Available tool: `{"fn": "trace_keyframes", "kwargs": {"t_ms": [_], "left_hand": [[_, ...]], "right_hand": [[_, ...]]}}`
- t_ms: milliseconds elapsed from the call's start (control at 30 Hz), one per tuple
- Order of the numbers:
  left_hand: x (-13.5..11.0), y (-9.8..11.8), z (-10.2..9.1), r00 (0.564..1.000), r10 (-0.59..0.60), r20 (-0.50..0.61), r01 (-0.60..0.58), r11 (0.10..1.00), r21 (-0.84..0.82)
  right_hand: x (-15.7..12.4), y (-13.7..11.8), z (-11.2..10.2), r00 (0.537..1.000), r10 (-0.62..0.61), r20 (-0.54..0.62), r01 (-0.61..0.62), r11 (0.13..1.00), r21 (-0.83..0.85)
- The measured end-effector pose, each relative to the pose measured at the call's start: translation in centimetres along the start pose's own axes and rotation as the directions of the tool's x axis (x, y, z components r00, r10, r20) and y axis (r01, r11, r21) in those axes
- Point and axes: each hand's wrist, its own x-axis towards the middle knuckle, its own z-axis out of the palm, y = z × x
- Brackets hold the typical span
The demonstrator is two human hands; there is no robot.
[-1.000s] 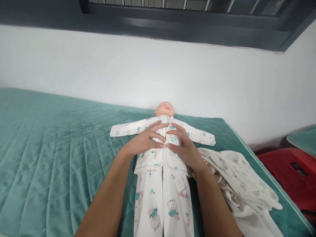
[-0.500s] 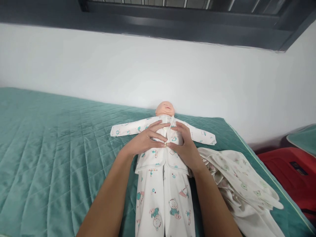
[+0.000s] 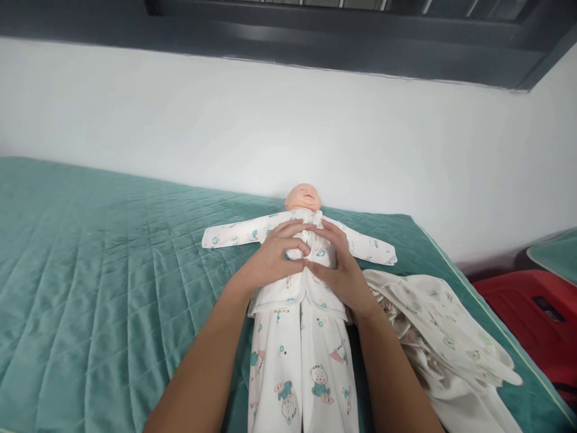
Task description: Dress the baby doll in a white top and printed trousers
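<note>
A baby doll [image 3: 303,198] lies on its back, dressed in a white printed baby shirt [image 3: 277,294] with both sleeves spread wide. White printed trousers [image 3: 321,355] cover its legs. My left hand [image 3: 280,255] lies over the shirt's front, thumb and fingers closed on the opening edge. Opposite it, my right hand [image 3: 336,261] grips the other front edge, its thumb tip meeting the left one at mid-chest. A small fastening seems to sit between the thumbs, mostly hidden by the fingertips. Higher up, the fingers of both hands rest near the collar opening.
Crumpled white printed baby clothes [image 3: 444,325] lie right of the doll. Underneath is a green quilted bedspread [image 3: 112,288], ending at a white wall [image 3: 225,126]. Beyond the bed's right edge stands a red case [image 3: 523,313]. A dark window frame [image 3: 315,42] runs above.
My fingers have shifted slightly at the shirt's front, the left index finger curling in more. The fastening seen between the thumbs is now mostly covered. The view has moved a little.
</note>
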Motion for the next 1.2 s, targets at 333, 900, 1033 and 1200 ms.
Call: {"fn": "trace_keyframes", "kwargs": {"t_ms": [333, 900, 1033, 1200], "left_hand": [[0.1, 0.3, -0.4, 1.0, -0.02, 0.012, 0.022, 0.988, -0.156], [1.0, -0.4, 1.8, 0.928, -0.196, -0.317, 0.176, 0.98, -0.092], [1.1, -0.6, 1.5, 0.908, -0.216, -0.359, 0.157, 0.97, -0.185], [0.5, -2.6, -0.2, 0.724, -0.413, -0.552, 0.148, 0.875, -0.461]], "right_hand": [[0.2, -0.5, 0.6, 0.991, 0.1, -0.092, -0.092, 0.992, 0.088], [-1.1, 1.7, 2.0, 0.632, 0.567, -0.528, -0.383, 0.821, 0.424], [-2.5, 1.7, 2.4, 0.616, 0.598, -0.513, -0.441, 0.801, 0.404], [-3.6, 1.2, 1.3, 0.655, 0.533, -0.535, -0.511, 0.835, 0.206]]}}
